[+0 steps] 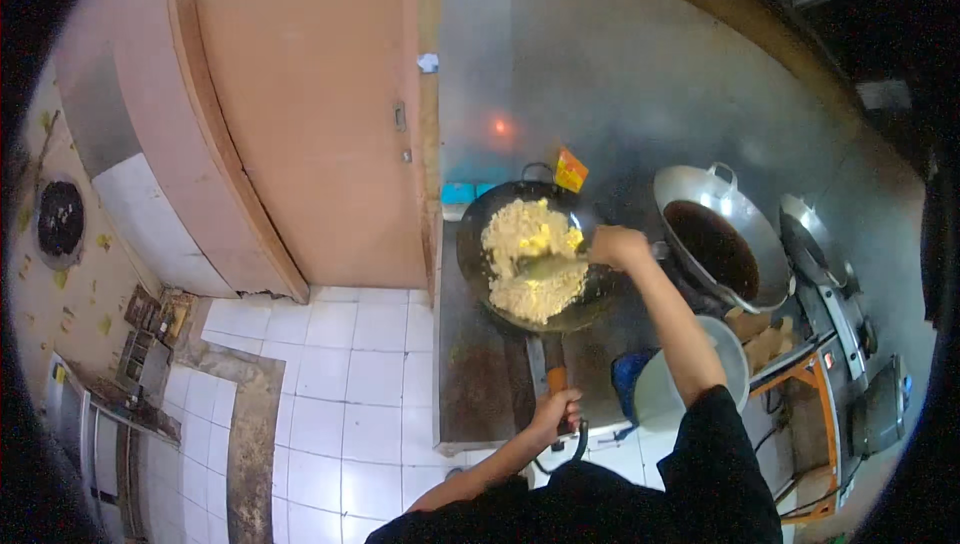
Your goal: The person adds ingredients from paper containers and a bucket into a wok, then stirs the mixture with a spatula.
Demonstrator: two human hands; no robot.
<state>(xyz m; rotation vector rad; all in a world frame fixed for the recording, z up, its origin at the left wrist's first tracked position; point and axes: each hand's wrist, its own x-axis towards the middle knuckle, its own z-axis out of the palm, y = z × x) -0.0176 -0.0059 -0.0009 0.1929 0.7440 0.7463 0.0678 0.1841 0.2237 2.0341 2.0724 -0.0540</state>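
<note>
A dark wok (469,259) sits on the steel cooking counter in front of me. Inside it lies a heap of pale rice (536,300) with yellow pieces that look like egg (544,236). My left hand (553,418) is closed around the wok's brown handle (556,379) near the counter's front edge. Over the right side of the wok, my right hand (619,247) grips a spatula or ladle (544,266). The head of that utensil is blurred and rests in the rice. The grip end is mostly hidden by my fingers.
Right of the wok stands a larger metal wok (772,274) holding dark liquid (712,251). A translucent bucket (733,352) is under my right forearm, beside a blue item (624,382). A yellow-orange packet (571,170) and blue-lidded containers (457,202) sit behind the wok.
</note>
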